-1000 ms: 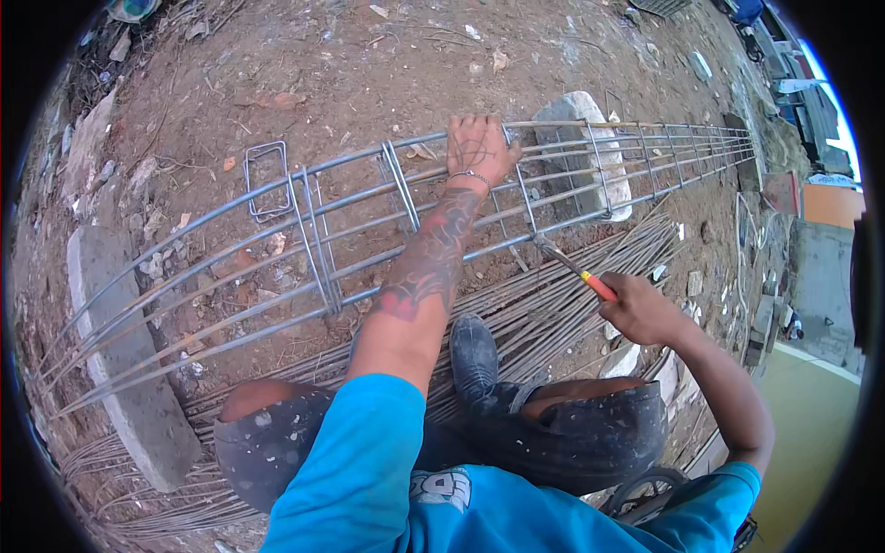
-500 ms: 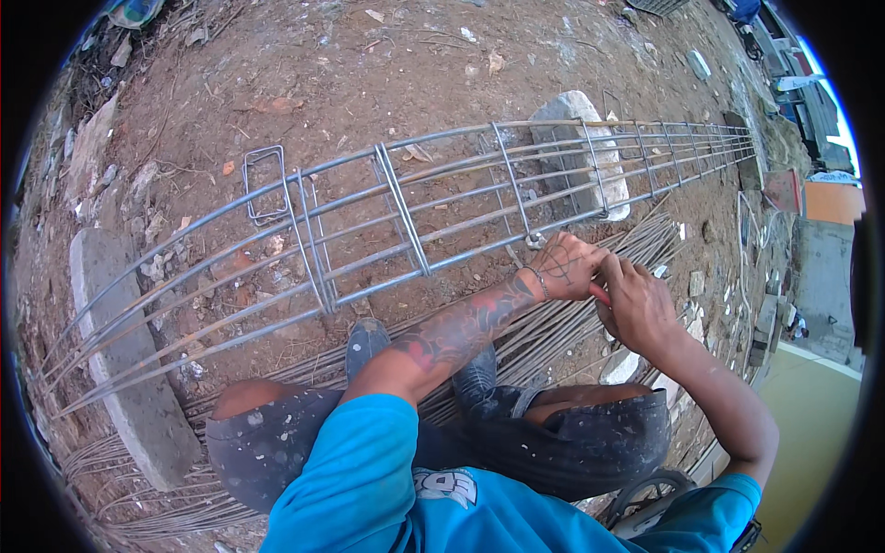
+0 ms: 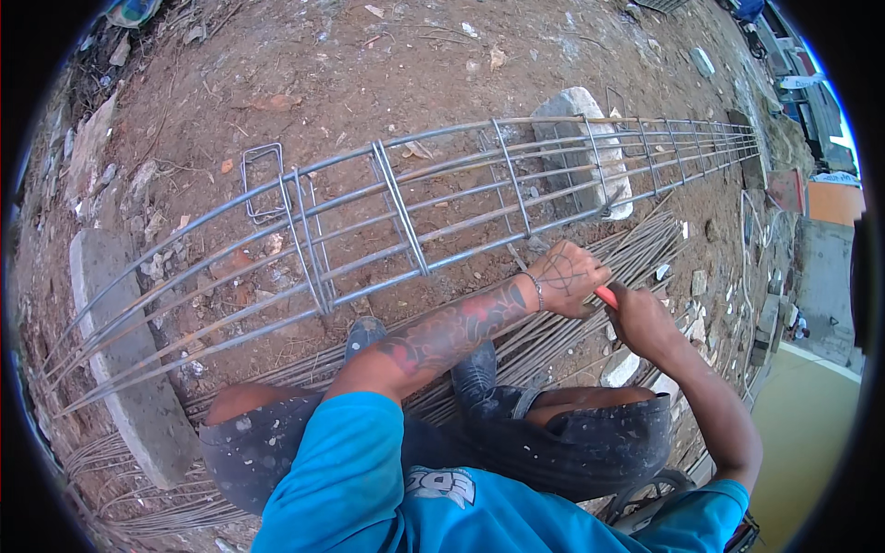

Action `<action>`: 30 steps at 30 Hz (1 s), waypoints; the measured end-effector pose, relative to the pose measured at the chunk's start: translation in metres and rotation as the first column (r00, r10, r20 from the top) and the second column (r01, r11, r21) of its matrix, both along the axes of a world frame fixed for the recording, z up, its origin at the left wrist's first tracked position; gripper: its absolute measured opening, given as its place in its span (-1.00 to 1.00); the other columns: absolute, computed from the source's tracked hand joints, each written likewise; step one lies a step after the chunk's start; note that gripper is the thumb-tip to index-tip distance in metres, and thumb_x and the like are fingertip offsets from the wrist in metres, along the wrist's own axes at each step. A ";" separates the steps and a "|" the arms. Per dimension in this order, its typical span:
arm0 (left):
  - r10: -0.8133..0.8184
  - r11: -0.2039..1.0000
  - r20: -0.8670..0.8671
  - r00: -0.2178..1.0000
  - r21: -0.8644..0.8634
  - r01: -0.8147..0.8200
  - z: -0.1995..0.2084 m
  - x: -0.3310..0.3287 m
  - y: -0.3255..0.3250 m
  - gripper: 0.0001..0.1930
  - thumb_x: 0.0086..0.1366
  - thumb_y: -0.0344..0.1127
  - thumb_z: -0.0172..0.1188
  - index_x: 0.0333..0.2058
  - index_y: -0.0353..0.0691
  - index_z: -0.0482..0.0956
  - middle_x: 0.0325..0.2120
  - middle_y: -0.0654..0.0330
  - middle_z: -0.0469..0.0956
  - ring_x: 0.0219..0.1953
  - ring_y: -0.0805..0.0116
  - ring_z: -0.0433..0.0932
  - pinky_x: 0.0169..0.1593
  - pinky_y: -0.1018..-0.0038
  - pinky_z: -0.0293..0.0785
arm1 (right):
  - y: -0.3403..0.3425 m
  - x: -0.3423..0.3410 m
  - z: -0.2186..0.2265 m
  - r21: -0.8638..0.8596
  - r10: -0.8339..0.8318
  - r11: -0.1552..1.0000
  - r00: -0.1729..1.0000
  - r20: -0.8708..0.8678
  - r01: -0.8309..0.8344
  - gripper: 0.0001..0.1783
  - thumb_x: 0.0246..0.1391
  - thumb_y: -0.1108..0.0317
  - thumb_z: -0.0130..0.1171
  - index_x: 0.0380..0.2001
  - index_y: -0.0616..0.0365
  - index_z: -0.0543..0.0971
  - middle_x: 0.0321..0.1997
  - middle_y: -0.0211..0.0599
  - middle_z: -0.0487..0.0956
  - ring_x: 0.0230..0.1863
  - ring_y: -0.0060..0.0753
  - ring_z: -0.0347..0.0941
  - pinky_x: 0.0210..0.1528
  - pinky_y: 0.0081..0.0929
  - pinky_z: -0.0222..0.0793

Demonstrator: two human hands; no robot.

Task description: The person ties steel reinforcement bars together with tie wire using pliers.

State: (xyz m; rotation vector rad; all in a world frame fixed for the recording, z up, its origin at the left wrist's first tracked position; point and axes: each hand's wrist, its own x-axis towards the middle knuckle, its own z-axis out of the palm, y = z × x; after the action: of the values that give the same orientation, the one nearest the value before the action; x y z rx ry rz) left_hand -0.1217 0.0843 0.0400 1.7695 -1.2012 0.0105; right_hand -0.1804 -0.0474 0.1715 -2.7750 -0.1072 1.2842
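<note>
My left hand (image 3: 565, 278), fingers curled, is just on the near side of the long rebar cage (image 3: 442, 172). What lies inside its grip is hidden. My right hand (image 3: 647, 323) is closed around a red-handled tool (image 3: 606, 296). Only part of its red grip shows between the two hands, so I cannot tell its kind. The cage has long steel bars with square stirrups around them, some paired, some spaced apart. Both hands are above a bundle of thin steel rods (image 3: 636, 251) on the ground.
A concrete block (image 3: 581, 152) props the cage at mid-length, and a slab (image 3: 129, 369) lies under its left end. One loose stirrup (image 3: 263, 184) rests beyond the cage. Rubble (image 3: 622, 368) is scattered to the right. My knees are bent below the cage.
My right hand has drawn slightly nearer to me and apart from the left, exposing more of the red handle. My left hand has shifted slightly nearer.
</note>
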 end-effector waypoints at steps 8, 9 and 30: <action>0.079 0.994 -0.125 0.989 -0.064 -0.087 -0.021 -0.009 -0.006 -0.78 -0.04 -0.19 0.26 -0.49 -0.19 0.50 -0.59 0.13 0.55 -0.48 0.10 0.59 -0.36 0.27 0.50 | 0.026 0.008 0.026 -0.345 0.381 0.892 0.898 0.221 -0.293 -0.69 0.15 0.23 0.10 -0.21 0.25 0.39 -0.29 -0.01 0.54 -0.37 -0.13 0.58 -0.38 -0.35 0.51; 0.115 0.986 -0.033 0.993 -0.116 -0.118 -0.024 -0.012 -0.007 -0.78 -0.07 -0.21 0.26 -0.57 -0.18 0.43 -0.63 0.18 0.50 -0.51 0.16 0.57 -0.41 0.32 0.48 | 0.015 0.017 0.023 -0.004 -0.278 0.960 0.956 -0.095 0.279 -0.69 0.14 0.26 0.12 -0.19 0.27 0.37 -0.30 -0.05 0.53 -0.38 -0.17 0.57 -0.42 -0.34 0.49; -0.014 0.989 -0.433 0.901 0.124 0.075 0.167 0.018 0.076 -0.52 0.06 -0.21 0.22 -0.03 -0.27 0.45 -0.06 0.02 0.46 0.09 0.10 0.39 0.09 0.25 0.34 | -0.009 -0.045 -0.025 0.295 -0.086 0.954 0.889 0.449 -0.057 -0.69 0.01 0.42 0.05 -0.13 0.25 0.42 -0.44 -0.03 0.54 -0.43 0.16 0.52 -0.37 -0.11 0.45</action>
State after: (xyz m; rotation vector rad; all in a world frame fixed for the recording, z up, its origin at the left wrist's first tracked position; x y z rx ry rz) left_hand -0.1035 0.1606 0.2073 1.7417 -0.9319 -0.4810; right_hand -0.2251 -0.0567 0.1466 -2.7319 -0.2844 0.5219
